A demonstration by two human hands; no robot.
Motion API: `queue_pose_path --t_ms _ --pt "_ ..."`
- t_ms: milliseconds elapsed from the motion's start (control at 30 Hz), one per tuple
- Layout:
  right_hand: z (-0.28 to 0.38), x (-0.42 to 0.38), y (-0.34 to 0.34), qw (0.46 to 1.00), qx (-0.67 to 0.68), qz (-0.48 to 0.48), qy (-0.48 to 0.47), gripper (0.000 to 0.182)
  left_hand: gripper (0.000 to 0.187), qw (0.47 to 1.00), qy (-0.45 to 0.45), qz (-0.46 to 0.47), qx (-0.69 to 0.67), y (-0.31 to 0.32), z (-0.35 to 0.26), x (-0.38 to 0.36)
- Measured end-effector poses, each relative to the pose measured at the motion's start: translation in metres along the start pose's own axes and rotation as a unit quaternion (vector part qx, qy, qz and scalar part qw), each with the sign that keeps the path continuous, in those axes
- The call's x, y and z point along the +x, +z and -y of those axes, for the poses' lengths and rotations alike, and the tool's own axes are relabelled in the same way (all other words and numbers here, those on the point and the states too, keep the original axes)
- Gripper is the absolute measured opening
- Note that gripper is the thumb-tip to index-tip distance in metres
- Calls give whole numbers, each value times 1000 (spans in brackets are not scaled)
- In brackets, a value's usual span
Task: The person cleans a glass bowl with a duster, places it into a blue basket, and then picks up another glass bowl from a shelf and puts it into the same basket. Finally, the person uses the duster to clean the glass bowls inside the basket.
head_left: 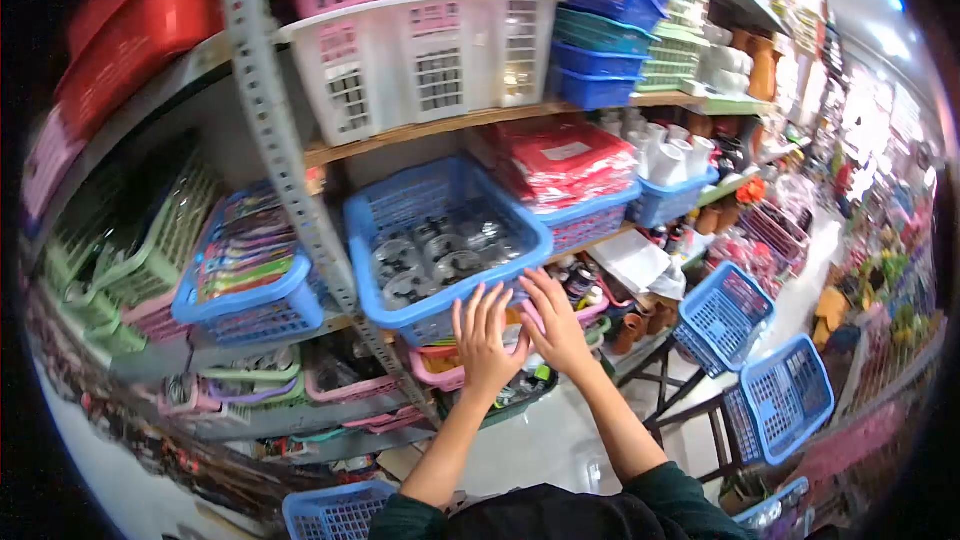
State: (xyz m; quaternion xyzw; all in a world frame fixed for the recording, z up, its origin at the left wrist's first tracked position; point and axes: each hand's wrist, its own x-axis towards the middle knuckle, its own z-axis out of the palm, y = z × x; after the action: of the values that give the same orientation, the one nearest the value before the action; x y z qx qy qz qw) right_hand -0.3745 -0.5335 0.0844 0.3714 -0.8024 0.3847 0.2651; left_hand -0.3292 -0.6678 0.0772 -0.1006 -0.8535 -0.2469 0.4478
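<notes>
Both my hands press flat, fingers spread, gripping nothing, against the front wall of the blue basket [447, 240] on the middle shelf.

My left hand [486, 338] and right hand [553, 322] sit side by side, forearms raised. I judge the basket is being seated; next comes an even, level push. Behind: metal lids [430, 258], then a white basket [425, 60] above.
</notes>
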Motion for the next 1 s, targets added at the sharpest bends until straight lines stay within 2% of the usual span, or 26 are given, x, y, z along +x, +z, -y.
queue_pose_path --t_ms 67,200,300,400,533,600,733,800,833,867,933,967,1000 --pt "-4 -28 -22 999 21 -10 29 55 50 992 -4 13 -127 29 -17 -7" --pt "-10 -91 -85 988 -36 -65 137 50 47 977 44 76 -196 74 -78 -19" --pt "-10 -150 -137 961 -107 -128 219 47 48 944 70 148 -286 112 -136 -38" --pt "3 -218 -185 921 -146 -179 315 44 45 885 90 255 -380 140 -208 -67" --pt "41 -311 -231 847 -176 -254 433 43 45 799 182 340 -461 149 -305 -115" --pt "63 -354 -246 805 -218 -302 462 40 44 765 230 347 -491 152 -345 -148" --pt "95 -454 -259 684 -254 -388 563 42 42 679 287 424 -526 141 -408 -205" --pt "99 -514 -256 604 -371 -414 571 42 40 643 306 469 -523 133 -431 -231" --pt "100 -541 -253 524 -412 -418 618 47 39 634 321 461 -532 133 -441 -245" --pt "101 -564 -249 424 -453 -387 682 59 39 626 326 466 -534 129 -449 -256" --pt "96 -613 -243 318 -433 -393 746 71 39 605 342 481 -535 125 -465 -272" --pt "90 -640 -240 313 -431 -396 748 71 38 597 345 503 -521 121 -473 -278" --pt "83 -667 -237 342 -383 -451 730 73 38 593 348 506 -520 120 -480 -285"
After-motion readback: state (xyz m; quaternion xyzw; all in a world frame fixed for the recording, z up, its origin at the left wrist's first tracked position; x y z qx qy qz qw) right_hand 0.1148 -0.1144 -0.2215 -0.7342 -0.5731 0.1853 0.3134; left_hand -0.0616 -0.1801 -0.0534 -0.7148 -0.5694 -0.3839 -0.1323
